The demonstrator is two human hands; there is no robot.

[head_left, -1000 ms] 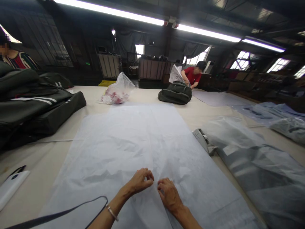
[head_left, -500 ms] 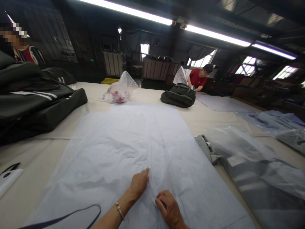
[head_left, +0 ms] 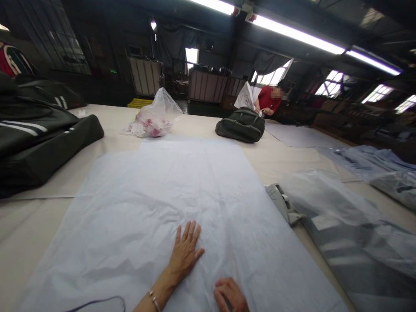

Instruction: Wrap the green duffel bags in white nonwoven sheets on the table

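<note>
A large sheet of thin, whitish, slightly see-through material (head_left: 130,190) is spread over the table in front of me, with wrinkles near its middle. My left hand (head_left: 185,251) lies flat on it, fingers spread, a bracelet at the wrist. To its right and closer to me, my right hand (head_left: 231,294) rests on the sheet with curled fingers. A dark spot shows between its thumb and fingers; whether it is an object or shadow is unclear. A dark thin cord (head_left: 97,301) lies on the sheet at the lower left.
Dark garments with white stripes (head_left: 48,147) are piled at left. A clear plastic bag (head_left: 156,115) and a dark folded bundle (head_left: 242,125) sit at the far side. On the right are a grey plastic tool (head_left: 281,201) and bagged grey goods (head_left: 351,234). A person in red (head_left: 269,97) works beyond.
My left hand has gone from closed fingers on the sheet to flat and spread. My right hand sits slightly lower in view, still curled. The view has shifted slightly.
</note>
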